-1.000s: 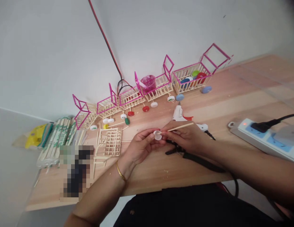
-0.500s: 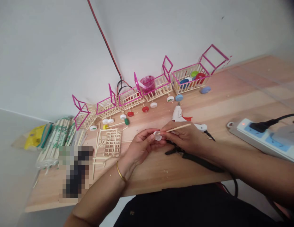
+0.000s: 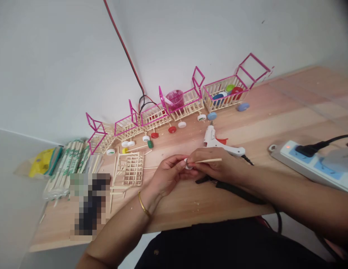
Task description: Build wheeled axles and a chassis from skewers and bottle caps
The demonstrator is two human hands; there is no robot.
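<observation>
My left hand (image 3: 174,172) holds a small white bottle cap (image 3: 187,163) between its fingers, above the wooden table. My right hand (image 3: 210,162) pinches a thin wooden stick (image 3: 209,160), whose left end is at the cap; the exact contact is hidden by the fingers. Behind my right hand lies a white glue gun (image 3: 218,142) with a red trigger. Black-handled pliers (image 3: 232,191) rest just below the same hand. To the left of my left hand is a small lattice frame of sticks (image 3: 134,170).
Several stick carts with magenta rims (image 3: 185,106) and cap wheels line the wall. Bundled sticks (image 3: 67,164) and a yellow packet (image 3: 42,163) lie at the left. A power strip (image 3: 311,160) with a black plug stands at the right. Loose sticks lie around the lattice frame.
The cap has turned in my left hand and shows less of its inside. My right hand has moved slightly left and down, and the stick now lies more level.
</observation>
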